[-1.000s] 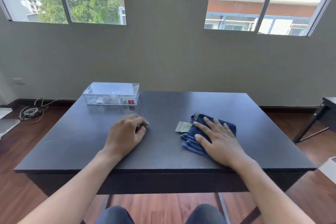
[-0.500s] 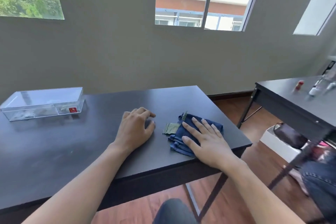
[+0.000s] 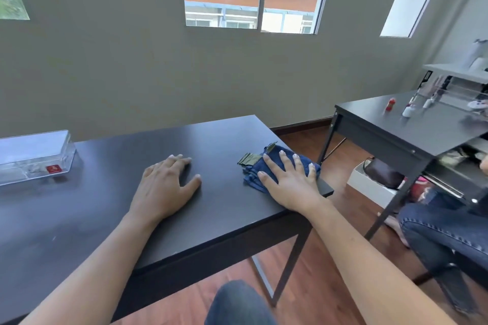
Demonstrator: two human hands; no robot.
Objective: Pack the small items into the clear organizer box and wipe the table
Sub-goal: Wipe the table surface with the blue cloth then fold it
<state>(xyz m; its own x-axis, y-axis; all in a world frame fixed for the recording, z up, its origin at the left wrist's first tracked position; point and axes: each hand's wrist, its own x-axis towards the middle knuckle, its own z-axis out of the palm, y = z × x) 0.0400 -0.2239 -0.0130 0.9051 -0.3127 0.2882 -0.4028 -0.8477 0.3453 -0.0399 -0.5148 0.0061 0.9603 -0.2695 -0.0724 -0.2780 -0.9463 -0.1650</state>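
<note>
The clear organizer box (image 3: 34,155) stands at the far left of the black table (image 3: 224,137), lid down, with a red label on its front and small items dimly visible inside. My left hand (image 3: 165,187) lies flat on the bare tabletop, fingers apart, holding nothing. My right hand (image 3: 287,182) presses flat on a folded blue cloth (image 3: 252,178) at the table's right front corner. A green tag (image 3: 248,159) sticks out from the cloth's left side.
A second black table (image 3: 422,126) stands to the right with a red bottle (image 3: 390,104) and other small bottles on it. A dark bag (image 3: 380,174) sits beneath it. A person's leg in jeans (image 3: 443,227) is at the right edge. The floor is wooden.
The view has swung to the right. My right hand has slid the blue cloth toward the table's right edge. My left hand's fingers have flattened on the table.
</note>
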